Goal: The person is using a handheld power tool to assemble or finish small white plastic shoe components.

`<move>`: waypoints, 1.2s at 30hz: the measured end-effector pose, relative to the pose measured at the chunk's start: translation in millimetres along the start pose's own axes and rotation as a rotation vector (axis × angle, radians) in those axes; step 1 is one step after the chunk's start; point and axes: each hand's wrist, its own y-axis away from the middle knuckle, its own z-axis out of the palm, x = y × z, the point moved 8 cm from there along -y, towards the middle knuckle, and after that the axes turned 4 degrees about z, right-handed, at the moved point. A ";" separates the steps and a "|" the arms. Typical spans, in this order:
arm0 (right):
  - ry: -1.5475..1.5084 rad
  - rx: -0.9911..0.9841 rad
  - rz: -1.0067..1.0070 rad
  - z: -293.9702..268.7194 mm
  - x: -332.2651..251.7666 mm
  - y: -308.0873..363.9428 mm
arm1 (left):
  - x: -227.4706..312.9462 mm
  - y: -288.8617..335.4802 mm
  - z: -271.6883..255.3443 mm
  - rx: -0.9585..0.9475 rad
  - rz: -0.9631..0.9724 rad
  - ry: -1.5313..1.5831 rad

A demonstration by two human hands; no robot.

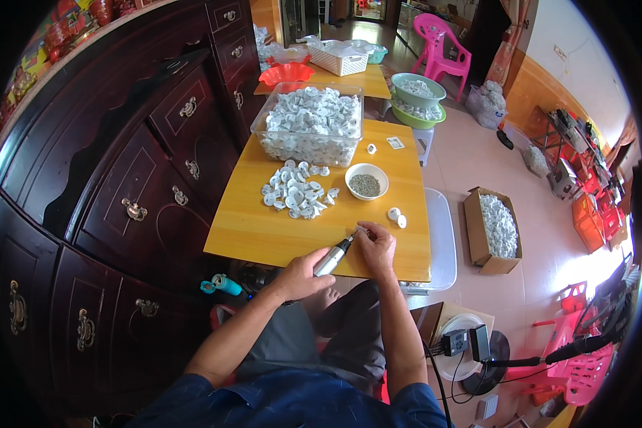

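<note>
My left hand (304, 277) is wrapped round an electric screwdriver (329, 262) with a silver body and black nose. Its tip points up and right, meeting the fingers of my right hand (377, 247) near the table's front edge. Those right fingers are pinched together on a small white part (362, 230), mostly hidden by them. Left of the tool's tip lies a loose pile of small white plastic parts (297, 190). A white bowl (349, 174) of tiny grey metal pieces, probably screws, stands beyond my right hand. Two round white parts (397, 217) lie to its right.
A clear bin (270, 146) heaped with white parts stands at the table's far side. Dark drawers (132, 171) flank the left. A cardboard box (476, 232) of white parts sits on the floor at right, past a clear plastic tub (442, 242). Stacked basins (435, 93) stand behind.
</note>
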 end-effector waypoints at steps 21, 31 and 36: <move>0.023 0.041 -0.069 -1.4 -3.7 2.8 | -8.1 -2.5 9.9 -0.074 -0.120 0.215; 0.002 0.047 -0.062 -1.8 -0.3 2.7 | -13.0 -5.0 15.6 -0.106 -0.154 0.322; 0.057 0.043 -0.068 -3.7 -1.2 0.8 | -6.8 -5.1 16.1 -0.111 -0.181 0.321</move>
